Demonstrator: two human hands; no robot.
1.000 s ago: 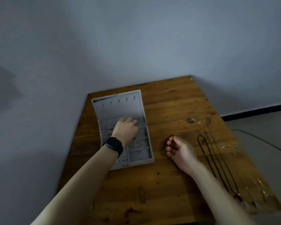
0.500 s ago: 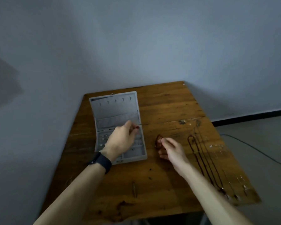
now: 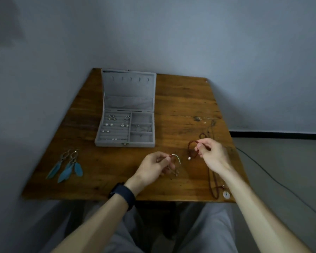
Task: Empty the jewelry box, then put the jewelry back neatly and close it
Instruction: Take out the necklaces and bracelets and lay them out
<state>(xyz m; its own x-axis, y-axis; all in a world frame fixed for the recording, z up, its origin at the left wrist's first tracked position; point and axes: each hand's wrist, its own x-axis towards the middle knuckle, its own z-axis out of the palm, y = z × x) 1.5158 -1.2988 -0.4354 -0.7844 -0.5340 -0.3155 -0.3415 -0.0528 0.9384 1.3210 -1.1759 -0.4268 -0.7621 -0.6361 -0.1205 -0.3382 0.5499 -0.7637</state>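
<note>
The grey jewelry box (image 3: 125, 142) stands open on the wooden table (image 3: 181, 103), its lid upright. Small earrings and rings (image 3: 115, 125) fill its left rows, and thin pieces lie in its right compartments. In front of the box, my left hand (image 3: 152, 167) pinches a thin silver bangle with a red bead (image 3: 175, 157). My right hand (image 3: 211, 155) pinches a red bead bracelet (image 3: 192, 149) with a small silver charm, lifted just above the table.
Two blue feather earrings (image 3: 67, 166) lie at the table's front left. Long dark necklaces (image 3: 212, 181) with a white round pendant (image 3: 226, 194) run along the right edge. A small piece of jewelry (image 3: 175, 172) lies under my left hand. A cable (image 3: 274, 179) crosses the floor on the right.
My left hand has left the box with the silver bangle and come to the table's front. My right hand has lifted the red bracelet. The camera has tilted down, showing the feather earrings.
</note>
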